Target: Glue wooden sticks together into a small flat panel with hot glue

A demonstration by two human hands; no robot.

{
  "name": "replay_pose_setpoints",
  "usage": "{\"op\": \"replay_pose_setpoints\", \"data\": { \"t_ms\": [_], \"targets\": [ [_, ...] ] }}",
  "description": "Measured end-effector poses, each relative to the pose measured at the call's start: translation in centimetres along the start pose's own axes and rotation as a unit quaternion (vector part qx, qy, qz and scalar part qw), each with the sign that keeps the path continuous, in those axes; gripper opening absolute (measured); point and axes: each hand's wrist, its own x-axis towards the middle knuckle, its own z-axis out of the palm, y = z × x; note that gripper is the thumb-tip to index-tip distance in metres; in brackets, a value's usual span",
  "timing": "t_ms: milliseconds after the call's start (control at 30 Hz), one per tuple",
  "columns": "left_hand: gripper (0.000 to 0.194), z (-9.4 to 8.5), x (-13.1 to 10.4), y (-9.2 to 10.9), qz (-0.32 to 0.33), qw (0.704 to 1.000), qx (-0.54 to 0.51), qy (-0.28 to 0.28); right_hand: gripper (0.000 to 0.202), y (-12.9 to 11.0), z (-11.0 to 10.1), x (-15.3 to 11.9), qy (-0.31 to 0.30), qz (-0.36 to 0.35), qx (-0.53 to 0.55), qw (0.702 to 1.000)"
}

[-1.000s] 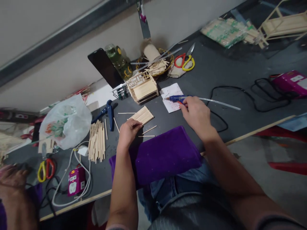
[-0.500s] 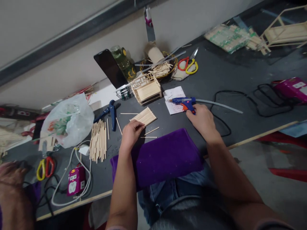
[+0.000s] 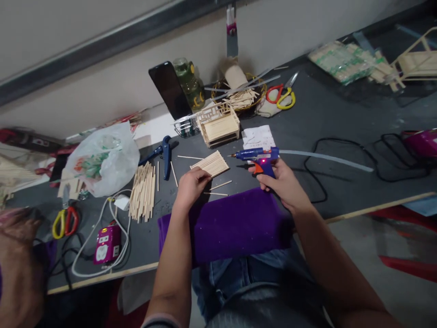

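My right hand (image 3: 278, 180) holds a blue glue gun (image 3: 261, 157) with an orange trigger and a lit red light, its nozzle pointing left. A long clear glue stick (image 3: 327, 160) sticks out of its back. My left hand (image 3: 194, 184) is closed at the lower left edge of a flat panel of thin wooden sticks (image 3: 214, 165); whether its fingertips pinch the panel or a stick is too small to tell. Loose sticks (image 3: 221, 185) lie just below the panel. A folded white paper (image 3: 258, 136) is behind the glue gun.
A small wooden model (image 3: 220, 127), phone (image 3: 170, 91) and basket (image 3: 262, 91) stand behind. On the left are a stick pile (image 3: 142, 193), blue cutter (image 3: 166, 157), plastic bag (image 3: 105, 159) and magenta power box (image 3: 107, 244). Purple cloth (image 3: 232, 223) covers the front edge. Another person's arm (image 3: 20, 255) is far left.
My right hand has lifted the glue gun off the white paper and brought it left, nearer the panel. My left hand stays by the panel. The view has shifted slightly.
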Motion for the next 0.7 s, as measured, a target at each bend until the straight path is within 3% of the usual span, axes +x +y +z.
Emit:
{"op": "replay_pose_setpoints", "data": {
  "t_ms": [133,233,300,400,500,700],
  "targets": [
    [0.012,-0.2,-0.1,0.1,-0.011,1.000,-0.021,0.008,0.041,0.4,0.6,-0.4,0.006,-0.020,-0.025,0.999],
    [0.012,-0.7,-0.3,-0.1,-0.047,0.990,-0.119,0.067,0.033,0.4,0.5,-0.7,0.044,-0.036,-0.089,0.994],
    [0.012,-1.1,-0.5,-0.4,-0.090,0.964,-0.216,0.125,0.033,0.5,0.2,-0.8,0.073,-0.040,-0.158,0.984],
    [0.012,-1.7,-0.6,-0.9,-0.150,0.901,-0.350,0.208,0.038,1.1,-0.4,-0.9,0.109,-0.055,-0.285,0.951],
    [0.012,-1.9,-0.5,-1.2,-0.182,0.855,-0.415,0.253,0.044,2.0,-0.8,-0.9,0.102,-0.070,-0.369,0.921],
    [0.014,-1.5,-0.3,-1.1,-0.187,0.858,-0.411,0.244,0.050,2.0,-0.4,-0.9,0.093,-0.080,-0.421,0.899]
  ]
}}
